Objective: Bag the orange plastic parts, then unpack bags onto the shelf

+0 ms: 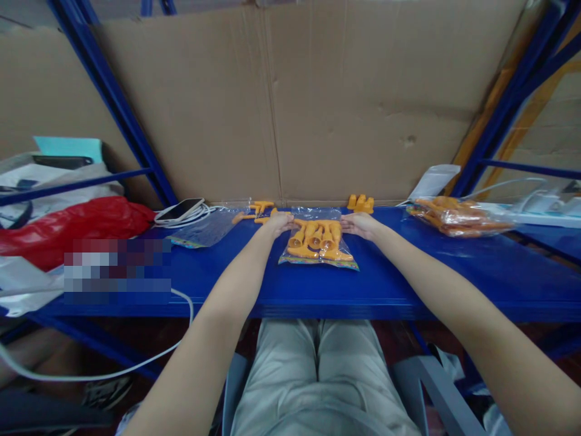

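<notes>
A clear plastic bag (314, 241) of orange plastic parts lies flat on the blue shelf in front of me. Some of the parts have round, cup-like ends, and others look like bars. My left hand (282, 223) grips the bag's upper left edge, and my right hand (359, 225) has hold of the right edge, fingers pointing inward. Just beyond my left hand are several loose orange parts (261, 209). Small orange blocks (361, 203) stand behind my right hand. The fingertips are too small to make out clearly.
To the left, another clear bag (206, 225) lies by a phone (182, 209) on a coiled white cable. A red bag (77, 227) sits farther left. On the right are more bagged orange parts (454, 218) and a white power strip (540, 215). Cardboard (340, 109) backs the shelf (218, 284).
</notes>
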{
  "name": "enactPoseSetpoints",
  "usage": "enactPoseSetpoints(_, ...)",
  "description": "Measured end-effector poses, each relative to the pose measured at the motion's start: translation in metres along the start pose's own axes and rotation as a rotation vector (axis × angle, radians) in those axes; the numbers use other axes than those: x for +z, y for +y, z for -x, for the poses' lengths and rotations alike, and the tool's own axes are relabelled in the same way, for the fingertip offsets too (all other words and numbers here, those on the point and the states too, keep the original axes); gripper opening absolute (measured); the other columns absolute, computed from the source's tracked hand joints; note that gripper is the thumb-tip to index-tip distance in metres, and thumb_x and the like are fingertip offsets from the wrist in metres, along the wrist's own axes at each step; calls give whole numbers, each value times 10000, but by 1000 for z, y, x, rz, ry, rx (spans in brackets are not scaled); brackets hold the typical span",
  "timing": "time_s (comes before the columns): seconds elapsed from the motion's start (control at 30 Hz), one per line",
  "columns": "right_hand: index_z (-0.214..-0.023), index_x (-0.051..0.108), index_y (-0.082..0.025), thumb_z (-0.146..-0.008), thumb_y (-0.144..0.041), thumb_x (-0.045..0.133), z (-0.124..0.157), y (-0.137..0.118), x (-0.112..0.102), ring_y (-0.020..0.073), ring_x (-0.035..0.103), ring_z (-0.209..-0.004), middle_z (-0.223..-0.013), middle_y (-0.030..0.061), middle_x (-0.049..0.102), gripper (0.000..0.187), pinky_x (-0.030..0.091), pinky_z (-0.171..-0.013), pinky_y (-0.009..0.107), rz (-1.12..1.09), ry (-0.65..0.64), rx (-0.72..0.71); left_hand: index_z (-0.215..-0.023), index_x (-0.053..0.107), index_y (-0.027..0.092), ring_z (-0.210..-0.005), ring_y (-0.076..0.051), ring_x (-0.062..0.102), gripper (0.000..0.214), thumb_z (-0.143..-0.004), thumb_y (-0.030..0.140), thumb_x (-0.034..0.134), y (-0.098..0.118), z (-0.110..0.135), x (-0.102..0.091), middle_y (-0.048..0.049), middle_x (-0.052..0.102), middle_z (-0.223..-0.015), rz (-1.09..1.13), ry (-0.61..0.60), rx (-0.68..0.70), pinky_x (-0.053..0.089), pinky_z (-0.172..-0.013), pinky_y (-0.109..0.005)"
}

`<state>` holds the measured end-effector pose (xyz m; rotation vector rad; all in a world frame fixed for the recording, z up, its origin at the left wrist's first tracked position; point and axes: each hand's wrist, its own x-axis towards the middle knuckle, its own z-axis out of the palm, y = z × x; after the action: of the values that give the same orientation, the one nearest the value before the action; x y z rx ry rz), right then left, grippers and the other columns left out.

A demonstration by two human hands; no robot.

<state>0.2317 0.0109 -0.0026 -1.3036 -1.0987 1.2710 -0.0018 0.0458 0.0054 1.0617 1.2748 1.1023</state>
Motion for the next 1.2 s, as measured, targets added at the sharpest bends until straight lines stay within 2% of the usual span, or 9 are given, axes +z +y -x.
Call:
enactPoseSetpoints(0.2,-687,552,-201,-825,-125,568,-7,2,-1,146,617,-756,-728,57,607,158,565,-614,249,52,60,-36,-770,569,101,-526,-124,637,176,-869,-5,469,4,1,-2,-34,593,-566,13,-92,-82,589,-745,-281)
enactPoseSetpoints(0.3,-654,516,-202,-812,-111,561,-10,2,-2,167,618,-834,-763,78,603,188,551,-611,237,59,70,-26,-721,563,114,-513,-125,628,176,-874,39,515,5,2,-2,-28,588,-539,2,-103,-78,592,-739,-296)
enactPoseSetpoints(0.4,-664,503,-202,-805,-109,547,-12,3,-2,196,616,-901,-776,101,608,175,543,-613,250,76,74,-25,-691,543,121,-506,-111,620,194,-844,2,552,4,2,0,-27,609,-550,-13,-86,-48,593,-728,-296)
enactPoseSetpoints(0.53,-681,504,-203,-782,-113,523,-17,6,-3,233,624,-920,-753,111,617,137,552,-677,336,152,90,-71,-653,524,128,-505,-100,618,228,-790,-31,614,2,3,-1,4,584,-536,-9,-53,-2,592,-767,-312)
enactPoseSetpoints(0.67,-639,522,-208,-684,-105,552,-25,10,-4,272,643,-903,-736,102,620,116,540,-841,480,194,117,-95,-649,533,131,-521,-104,631,229,-764,-33,643,2,3,-1,12,577,-535,-24,-50,-3,593,-771,-306)
enactPoseSetpoints(0.77,-653,553,-223,-653,-103,553,-28,11,-5,262,654,-835,-715,80,611,120,532,-880,532,211,155,-111,-665,541,132,-511,-99,627,215,-772,-31,630,2,4,0,21,575,-523,-45,-64,4,600,-755,-302)
enactPoseSetpoints(0.9,-721,557,-227,-706,-93,545,-25,9,-7,221,659,-810,-741,75,627,135,578,-781,422,188,171,-107,-669,552,133,-511,-97,632,210,-771,-32,633,2,4,-2,19,587,-514,-39,-72,13,596,-758,-291)
enactPoseSetpoints(1.07,-739,538,-209,-788,-137,584,-18,5,-6,176,670,-871,-866,98,685,99,563,-673,276,117,73,-99,-746,614,127,-576,-118,671,149,-755,7,702,1,3,-4,-33,690,-656,-14,-85,42,585,-792,-315)
enactPoseSetpoints(1.2,-695,542,-202,-781,-177,653,-18,5,-2,144,660,-742,-779,70,676,142,543,-602,230,126,112,-113,-767,637,132,-587,-109,673,119,-795,22,674,1,4,-3,-14,684,-626,-30,-41,89,575,-809,-303)
